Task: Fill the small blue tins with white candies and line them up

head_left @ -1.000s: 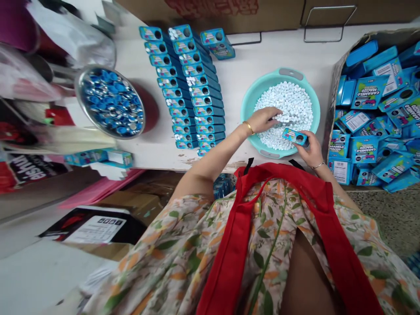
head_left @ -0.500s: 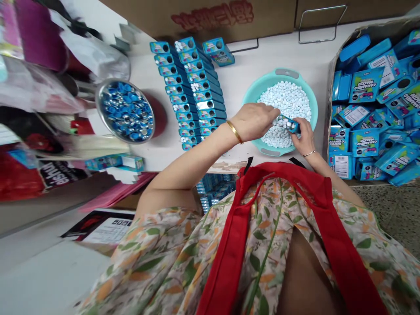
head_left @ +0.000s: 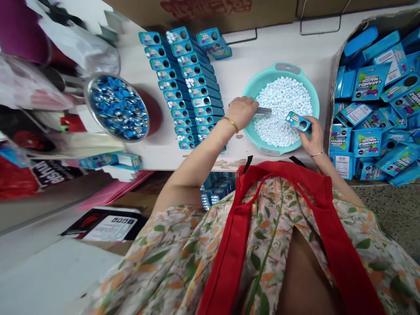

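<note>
My left hand (head_left: 242, 112) is closed round a small metal scoop (head_left: 264, 110), whose blade hangs over the left part of the turquoise basin (head_left: 248, 90). Small white candies (head_left: 288, 98) fill much of that basin. Above its right side, my right hand (head_left: 313, 136) grips a blue candy tin (head_left: 299, 122) between thumb and fingers. The tin lies tilted with its top face towards me; a few white candies show at its left end. Left of the basin stand two rows of similar blue tins (head_left: 200, 92), some with candies on top.
A metal bowl (head_left: 144, 94) of blue-and-silver caps stands farther left. One separate blue tin (head_left: 215, 43) is at the back. On the right, a cardboard box (head_left: 335, 70) holds many blue tins. A large brown carton (head_left: 272, 12) and a wire handle (head_left: 323, 31) line the back.
The scoop dipped into the candies, moved to the tin and poured candies on its top. Now my left hand has drawn back left with the scoop; the tin has shifted slightly right.
</note>
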Demonstrator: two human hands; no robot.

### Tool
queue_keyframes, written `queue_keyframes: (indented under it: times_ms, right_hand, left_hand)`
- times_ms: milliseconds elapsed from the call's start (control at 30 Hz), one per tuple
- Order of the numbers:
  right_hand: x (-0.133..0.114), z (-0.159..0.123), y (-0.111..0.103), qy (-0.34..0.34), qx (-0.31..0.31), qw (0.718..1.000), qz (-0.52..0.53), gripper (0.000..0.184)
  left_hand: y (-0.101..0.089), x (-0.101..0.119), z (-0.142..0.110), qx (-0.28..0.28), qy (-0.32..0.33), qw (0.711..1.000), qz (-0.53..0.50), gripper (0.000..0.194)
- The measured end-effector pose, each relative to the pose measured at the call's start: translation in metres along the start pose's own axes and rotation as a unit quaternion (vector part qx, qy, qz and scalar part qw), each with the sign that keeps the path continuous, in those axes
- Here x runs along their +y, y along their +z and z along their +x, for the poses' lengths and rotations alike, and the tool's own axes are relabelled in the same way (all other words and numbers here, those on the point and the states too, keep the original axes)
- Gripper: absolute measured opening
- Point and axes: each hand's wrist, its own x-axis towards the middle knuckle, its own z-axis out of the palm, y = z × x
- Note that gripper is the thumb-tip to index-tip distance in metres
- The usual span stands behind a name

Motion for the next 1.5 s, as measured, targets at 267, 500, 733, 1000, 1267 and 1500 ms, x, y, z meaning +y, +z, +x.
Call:
queue_keyframes:
  times_ms: [267, 500, 733, 1000, 1267, 1500]
  right_hand:
    - [-0.001, 0.002, -0.023, 0.044, 0.059, 0.997, -0.010, 0.056]
    - [0.014, 0.005, -0.020, 0.061, 0.063, 0.996, 0.009, 0.060]
    - [0.002, 0.009, 0.000, 0.035, -0.018, 0.999, 0.009, 0.049]
    - [-0.009, 0.012, 0.029, -0.011, -0.040, 0.999, 0.023, 0.048]
    - [-0.001, 0.004, 0.018, 0.009, -0.036, 0.999, 0.025, 0.052]
    - [-0.003, 0.004, -0.009, 0.070, -0.004, 0.997, 0.025, 0.057]
  left_hand:
    - [0.091, 0.035, 0.051, -0.046, 0.043, 0.982, -0.179, 0.034]
    - [0.065, 0.009, 0.016, -0.014, 0.107, 0.954, -0.280, 0.034]
    - [-0.029, 0.019, -0.027, 0.060, 0.177, 0.970, -0.153, 0.032]
    - [-0.079, 0.095, -0.051, 0.076, 0.136, 0.988, 0.004, 0.033]
    - [-0.053, 0.047, -0.041, 0.125, 0.095, 0.987, -0.019, 0.025]
    - [0.074, 0.006, 0.031, 0.006, -0.020, 0.994, -0.110, 0.024]
